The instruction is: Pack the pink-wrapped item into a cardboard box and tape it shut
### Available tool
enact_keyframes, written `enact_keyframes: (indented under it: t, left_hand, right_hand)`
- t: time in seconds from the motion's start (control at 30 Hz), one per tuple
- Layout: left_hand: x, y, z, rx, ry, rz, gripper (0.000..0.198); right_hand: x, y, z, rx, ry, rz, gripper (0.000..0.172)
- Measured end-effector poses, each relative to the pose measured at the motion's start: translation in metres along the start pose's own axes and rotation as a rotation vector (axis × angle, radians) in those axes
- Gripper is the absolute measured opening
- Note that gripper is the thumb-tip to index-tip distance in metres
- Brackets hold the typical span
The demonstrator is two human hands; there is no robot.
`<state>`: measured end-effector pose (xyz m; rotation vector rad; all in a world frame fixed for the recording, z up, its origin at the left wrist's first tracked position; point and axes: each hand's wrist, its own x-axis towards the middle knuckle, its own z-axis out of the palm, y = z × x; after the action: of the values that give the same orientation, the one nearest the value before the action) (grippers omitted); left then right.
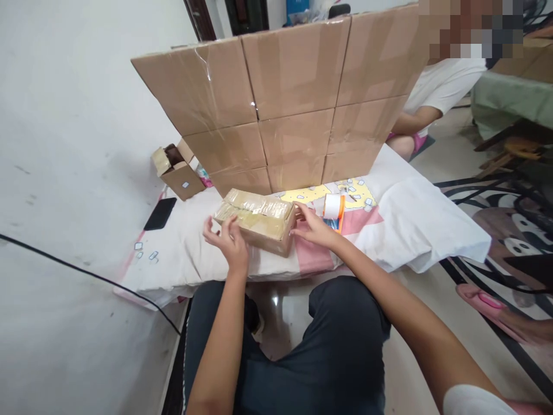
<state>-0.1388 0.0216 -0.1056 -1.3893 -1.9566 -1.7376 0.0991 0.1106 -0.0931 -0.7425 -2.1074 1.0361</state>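
Note:
A small cardboard box (261, 222), its top covered in shiny clear tape, sits at a slant on the cloth-covered surface in front of me. My left hand (231, 242) is at the box's left front edge, fingers spread and slightly bent, the nearest fingertips at its top edge. At the right end of the box is my right hand (315, 226), thumb and fingers set against that end. Just beyond this hand stands a roll of tape (332, 206) with a white face and an orange rim. Contact under the left fingers is partly hidden.
A tall panel of taped cardboard boxes (294, 104) rises behind the small box. On the left are a black phone (159, 214) and an opened carton (184, 181). A person in a white shirt (449, 86) sits beyond the panel. A black cable (86, 271) crosses the left side.

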Motion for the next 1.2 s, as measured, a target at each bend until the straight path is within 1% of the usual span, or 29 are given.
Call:
enact_keyframes:
  t: [0.07, 0.13, 0.2, 0.23, 0.27, 0.37, 0.53, 0.67, 0.73, 0.87, 0.97, 1.03, 1.1, 1.13, 1.2]
  left_hand:
    - [-0.029, 0.013, -0.003, -0.043, -0.083, 0.102, 0.057]
    - [-0.052, 0.024, -0.003, -0.086, -0.172, 0.199, 0.079]
    - [-0.064, 0.032, -0.001, -0.064, -0.183, 0.239, 0.099]
    - [-0.066, 0.034, 0.0, -0.04, -0.163, 0.242, 0.104]
    - [-0.066, 0.036, 0.002, -0.019, -0.137, 0.235, 0.104]
    - [-0.06, 0.036, 0.004, 0.007, -0.1, 0.212, 0.093]
    - [-0.057, 0.031, 0.0, -0.004, -0.144, 0.223, 0.087]
    - [-0.058, 0.028, -0.001, -0.025, -0.155, 0.235, 0.086]
    - [-0.059, 0.027, -0.001, -0.037, -0.157, 0.235, 0.087]
    - [-0.06, 0.025, -0.001, -0.048, -0.162, 0.226, 0.089]
    - [-0.056, 0.029, -0.008, -0.074, -0.146, 0.207, 0.086]
    - [-0.044, 0.041, -0.014, -0.101, -0.119, 0.233, 0.086]
    - [-0.028, 0.064, -0.017, -0.139, -0.093, 0.328, 0.087]
    - [-0.02, 0.08, -0.016, -0.167, -0.088, 0.388, 0.088]
    - [-0.008, 0.121, -0.007, -0.258, -0.104, 0.494, 0.088]
  right_hand:
    - [0.003, -0.006, 0.006, -0.033, -0.038, -0.016, 0.07]
    - [0.005, -0.011, 0.012, -0.083, -0.075, -0.04, 0.055]
    - [0.008, -0.014, 0.017, -0.123, -0.098, -0.062, 0.045]
    - [0.009, -0.014, 0.02, -0.131, -0.103, -0.074, 0.042]
    - [0.01, -0.013, 0.022, -0.136, -0.108, -0.087, 0.04]
    - [0.012, -0.01, 0.025, -0.137, -0.122, -0.116, 0.036]
    - [0.013, -0.01, 0.025, -0.153, -0.131, -0.149, 0.032]
    - [0.013, -0.009, 0.024, -0.166, -0.127, -0.161, 0.03]
    - [0.012, -0.008, 0.024, -0.162, -0.127, -0.159, 0.031]
    - [0.014, -0.009, 0.027, -0.148, -0.136, -0.12, 0.04]
    - [0.017, -0.02, 0.029, -0.142, -0.116, -0.136, 0.037]
    - [0.018, -0.037, 0.025, -0.14, -0.06, -0.194, 0.035]
    - [0.012, -0.057, 0.011, -0.139, 0.061, -0.252, 0.036]
    - [0.005, -0.068, 0.0, -0.142, 0.145, -0.273, 0.037]
    - [-0.019, -0.085, -0.03, -0.164, 0.345, -0.284, 0.04]
